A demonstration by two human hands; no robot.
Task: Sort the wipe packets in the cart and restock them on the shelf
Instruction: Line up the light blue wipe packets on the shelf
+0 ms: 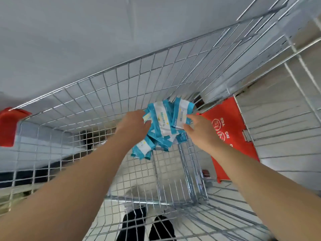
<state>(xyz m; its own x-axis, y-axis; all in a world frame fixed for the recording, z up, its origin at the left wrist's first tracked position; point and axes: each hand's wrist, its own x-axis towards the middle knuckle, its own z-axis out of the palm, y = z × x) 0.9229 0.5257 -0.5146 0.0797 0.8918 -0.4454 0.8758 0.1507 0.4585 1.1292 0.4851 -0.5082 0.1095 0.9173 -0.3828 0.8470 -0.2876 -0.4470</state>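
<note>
Reaching into the wire cart [104, 94], the left hand [133, 126] and right hand [199, 131] are each gripping the blue-and-white wipe packets [161, 126] (a loose heap), fingers curled around them.

Blue-and-white wipe packets [165, 122], overlapping and tilted, heaped in the wire cart [107, 94].

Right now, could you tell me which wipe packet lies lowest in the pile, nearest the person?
The blue-and-white packet at the pile's lower-left end, below the left hand; the others are bunched higher, between both hands.
</note>
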